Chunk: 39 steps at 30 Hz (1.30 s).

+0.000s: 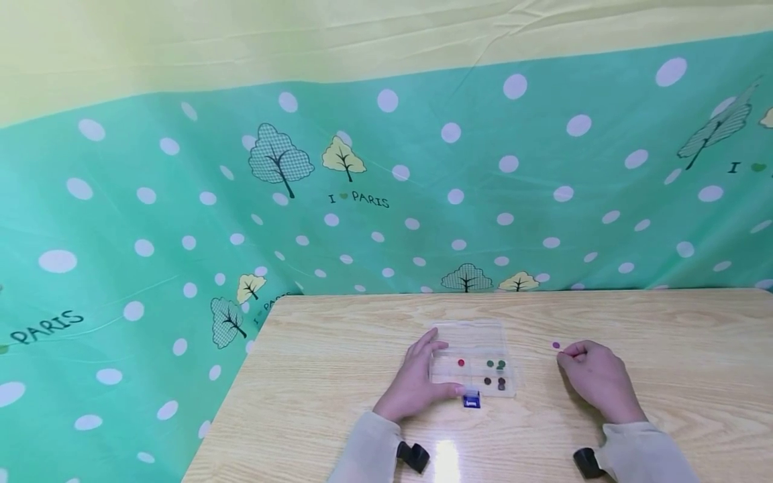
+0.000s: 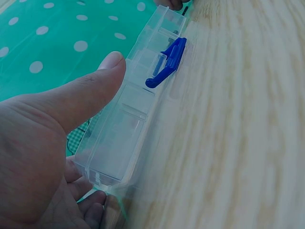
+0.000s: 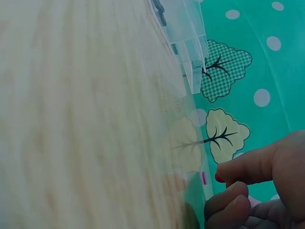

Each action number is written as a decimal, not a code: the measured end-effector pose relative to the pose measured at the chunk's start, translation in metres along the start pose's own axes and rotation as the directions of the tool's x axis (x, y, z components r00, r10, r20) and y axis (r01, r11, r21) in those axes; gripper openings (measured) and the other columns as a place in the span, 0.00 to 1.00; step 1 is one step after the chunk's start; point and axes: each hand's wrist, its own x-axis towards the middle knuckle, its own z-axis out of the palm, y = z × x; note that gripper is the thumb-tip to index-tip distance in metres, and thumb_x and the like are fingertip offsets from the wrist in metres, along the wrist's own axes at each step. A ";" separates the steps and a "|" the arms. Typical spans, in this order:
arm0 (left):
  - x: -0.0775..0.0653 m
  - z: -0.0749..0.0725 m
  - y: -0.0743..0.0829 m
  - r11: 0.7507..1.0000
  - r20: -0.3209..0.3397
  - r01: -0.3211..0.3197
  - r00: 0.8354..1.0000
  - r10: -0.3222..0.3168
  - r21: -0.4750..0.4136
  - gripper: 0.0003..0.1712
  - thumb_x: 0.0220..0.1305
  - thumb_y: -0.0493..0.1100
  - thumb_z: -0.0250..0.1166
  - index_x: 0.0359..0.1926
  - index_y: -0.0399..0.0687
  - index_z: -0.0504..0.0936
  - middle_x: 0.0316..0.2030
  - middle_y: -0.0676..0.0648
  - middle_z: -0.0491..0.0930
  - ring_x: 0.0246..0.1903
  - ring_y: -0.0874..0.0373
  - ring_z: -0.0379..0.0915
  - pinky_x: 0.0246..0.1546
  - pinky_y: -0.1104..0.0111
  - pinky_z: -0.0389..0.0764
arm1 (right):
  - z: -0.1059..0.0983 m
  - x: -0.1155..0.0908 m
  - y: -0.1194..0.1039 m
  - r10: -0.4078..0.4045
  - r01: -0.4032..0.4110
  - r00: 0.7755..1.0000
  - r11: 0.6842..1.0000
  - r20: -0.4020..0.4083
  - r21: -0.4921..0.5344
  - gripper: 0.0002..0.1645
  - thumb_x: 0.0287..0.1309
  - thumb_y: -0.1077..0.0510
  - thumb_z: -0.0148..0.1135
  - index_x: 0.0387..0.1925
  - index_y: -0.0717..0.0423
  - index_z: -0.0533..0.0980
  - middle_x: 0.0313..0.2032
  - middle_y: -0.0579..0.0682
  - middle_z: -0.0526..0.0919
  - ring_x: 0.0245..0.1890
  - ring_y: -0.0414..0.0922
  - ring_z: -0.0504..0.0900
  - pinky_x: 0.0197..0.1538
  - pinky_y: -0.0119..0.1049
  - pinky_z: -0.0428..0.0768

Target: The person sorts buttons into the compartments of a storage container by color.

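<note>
A clear plastic compartment box (image 1: 447, 380) lies with its see-through lid (image 1: 471, 332) folded back behind it. My left hand (image 1: 417, 386) holds the box's left end, thumb (image 2: 95, 90) along the front wall and the other fingers around the side. The blue latch (image 1: 472, 400) sticks out at the front, just by the thumb tip. Right of the box, my right hand (image 1: 594, 376) pinches a small red disc (image 3: 219, 178) between thumb and forefinger, mostly hidden by the fingertips. Close to those fingertips a purple disc (image 1: 556, 345) rests on the table.
Inside the box sit a red disc (image 1: 461, 362), several green discs (image 1: 490, 363) and several dark discs (image 1: 487, 381), in separate compartments. The wooden table (image 1: 326, 376) runs back to a green dotted cloth (image 1: 423, 221) hanging behind and at the left.
</note>
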 end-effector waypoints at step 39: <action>0.000 -0.001 0.000 1.000 0.000 -0.018 1.000 0.018 0.012 0.50 0.46 0.60 0.79 0.69 0.51 0.70 0.79 0.52 0.47 0.77 0.46 0.43 0.71 0.42 0.57 | 0.004 -0.008 -0.025 -0.078 0.078 0.997 0.997 -0.030 -0.001 0.18 0.69 0.55 0.55 0.47 0.67 0.76 0.32 0.53 0.78 0.29 0.47 0.73 0.31 0.37 0.70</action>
